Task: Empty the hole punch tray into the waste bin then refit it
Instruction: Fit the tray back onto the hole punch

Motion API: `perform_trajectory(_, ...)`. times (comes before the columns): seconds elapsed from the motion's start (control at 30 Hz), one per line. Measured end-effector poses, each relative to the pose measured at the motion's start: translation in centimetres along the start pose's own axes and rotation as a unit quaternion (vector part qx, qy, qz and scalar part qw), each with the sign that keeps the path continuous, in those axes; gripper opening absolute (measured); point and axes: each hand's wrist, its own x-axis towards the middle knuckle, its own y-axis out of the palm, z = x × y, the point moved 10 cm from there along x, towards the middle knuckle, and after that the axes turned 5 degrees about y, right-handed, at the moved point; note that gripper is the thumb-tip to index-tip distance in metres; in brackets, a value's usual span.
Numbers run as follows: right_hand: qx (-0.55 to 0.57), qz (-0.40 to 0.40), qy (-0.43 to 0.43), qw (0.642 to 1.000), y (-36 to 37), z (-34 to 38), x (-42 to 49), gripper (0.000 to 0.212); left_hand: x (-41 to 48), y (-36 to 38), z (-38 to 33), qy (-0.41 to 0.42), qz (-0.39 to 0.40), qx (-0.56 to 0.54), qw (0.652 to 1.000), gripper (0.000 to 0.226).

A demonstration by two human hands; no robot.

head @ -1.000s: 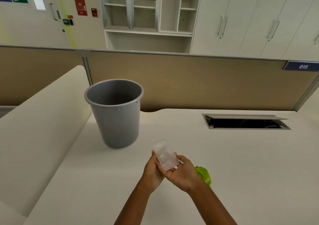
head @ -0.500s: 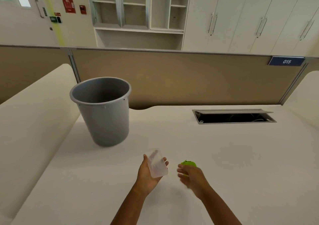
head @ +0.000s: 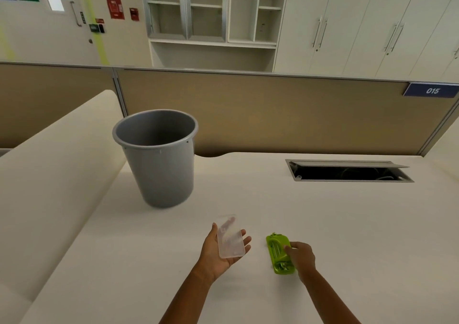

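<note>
A clear plastic hole punch tray (head: 229, 239) rests in the palm of my left hand (head: 221, 251), held above the white desk. To its right a green hole punch (head: 279, 253) lies upside down on the desk, its underside showing. My right hand (head: 301, 255) grips the punch along its right edge. A grey waste bin (head: 159, 157) stands on the desk to the far left of both hands, open at the top; nothing shows inside it from here.
A metal cable hatch (head: 347, 170) stands open in the desk at the back right. A tan partition (head: 273, 110) runs behind the desk. A cream padded divider (head: 49, 164) borders the desk on the left.
My hands have parted: the left keeps the tray, the right has moved right onto the green punch, which now lies flat and uncovered on the desk.
</note>
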Motion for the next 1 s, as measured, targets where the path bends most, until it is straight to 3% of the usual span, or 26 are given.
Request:
perform_trajectory(0.17,0.051,0.045,0.04,0.997,0.2,-0.7,0.3,0.009,0.1,-0.7,-0.6,0.008,-0.012,0.01,1.0,0.048)
perform_trajectory(0.27,0.122,0.095,0.037,0.987,1.1,0.6,-1.4,0.013,0.3,-1.1,-0.4,-0.001,-0.009,0.019,1.0,0.051)
perform_trajectory(0.43,0.207,0.196,-0.016,0.958,3.3,4.9,-5.9,0.013,0.7,-1.2,0.3,0.005,-0.008,0.026,1.0,0.048)
perform_trajectory(0.67,0.214,0.237,-0.069,0.945,4.8,7.9,-9.3,0.014,1.2,-1.5,0.9,0.006,0.002,0.044,0.999,0.051)
perform_trajectory(1.0,0.213,0.248,-0.066,0.943,6.4,7.9,-10.6,0.013,0.8,-0.9,1.3,0.019,-0.016,0.044,0.999,0.048)
